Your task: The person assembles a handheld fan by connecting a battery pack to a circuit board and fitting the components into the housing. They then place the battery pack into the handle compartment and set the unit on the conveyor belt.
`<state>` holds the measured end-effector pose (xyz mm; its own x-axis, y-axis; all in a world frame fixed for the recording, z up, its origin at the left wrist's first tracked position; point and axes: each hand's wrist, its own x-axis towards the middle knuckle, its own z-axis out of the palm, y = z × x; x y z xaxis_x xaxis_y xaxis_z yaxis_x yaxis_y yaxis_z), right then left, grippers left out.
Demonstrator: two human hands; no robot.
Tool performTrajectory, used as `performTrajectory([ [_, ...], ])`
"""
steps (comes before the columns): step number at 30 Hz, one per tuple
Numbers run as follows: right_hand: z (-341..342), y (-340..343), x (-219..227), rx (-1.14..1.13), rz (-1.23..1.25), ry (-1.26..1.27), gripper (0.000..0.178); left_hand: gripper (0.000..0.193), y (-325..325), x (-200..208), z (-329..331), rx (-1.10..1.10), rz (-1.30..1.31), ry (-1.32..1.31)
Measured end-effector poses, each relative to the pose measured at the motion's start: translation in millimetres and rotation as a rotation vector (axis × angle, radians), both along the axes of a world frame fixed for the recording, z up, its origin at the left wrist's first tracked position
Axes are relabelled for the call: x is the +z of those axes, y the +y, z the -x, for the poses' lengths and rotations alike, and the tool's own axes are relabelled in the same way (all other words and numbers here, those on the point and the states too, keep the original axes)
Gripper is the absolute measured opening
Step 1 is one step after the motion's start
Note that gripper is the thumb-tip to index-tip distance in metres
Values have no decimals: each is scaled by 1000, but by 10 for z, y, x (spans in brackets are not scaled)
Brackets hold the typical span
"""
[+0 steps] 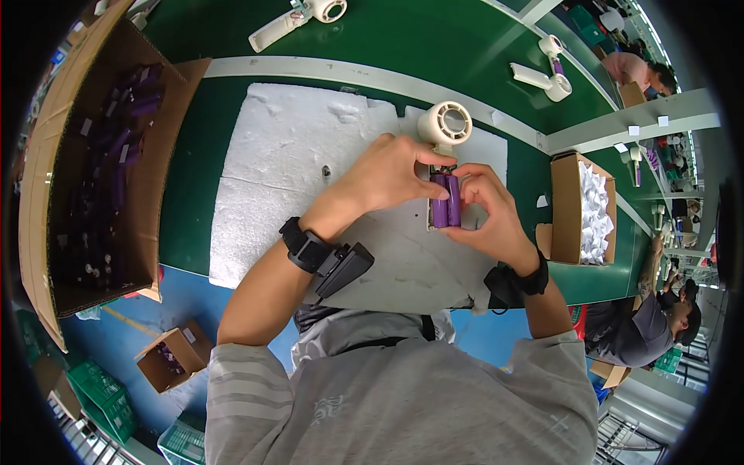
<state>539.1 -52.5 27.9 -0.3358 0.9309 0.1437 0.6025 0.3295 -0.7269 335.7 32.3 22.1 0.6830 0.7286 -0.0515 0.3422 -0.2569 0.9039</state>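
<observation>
Between my hands lies a cream handheld fan (445, 124), its round head pointing away from me and its handle toward me. Two purple cylindrical batteries (446, 203) sit side by side at the open handle. My left hand (387, 172) pinches the top of the battery pair near the fan's neck, thumb on the cells. My right hand (490, 209) curves round the right side, fingers at the upper end and thumb at the lower end of the batteries. Beneath is a white foam sheet (271, 139). Some wiring at the neck is partly hidden by my fingers.
A large cardboard box (178, 101) of purple batteries stands at the left. At the right, a smaller box (566, 209) holds white pieces. Further fans (287, 27) lie across the green bench (418, 39). Other people sit at the right. Crates and a box are on the floor.
</observation>
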Motion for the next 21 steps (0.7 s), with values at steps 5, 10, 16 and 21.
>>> performTrajectory([
  [5,46,20,20,-28,65,-31,47,43,-21,-34,-17,22,-101,-48],
  [10,103,87,85,-74,112,-31,51,45,-10,-32,-70,54,-47,3],
  [16,72,41,71,-63,74,22,66,44,1,15,-74,87,22,-27],
  [21,23,-27,-24,-42,16,-24,76,43,-12,-111,-85,95,-67,-101],
])
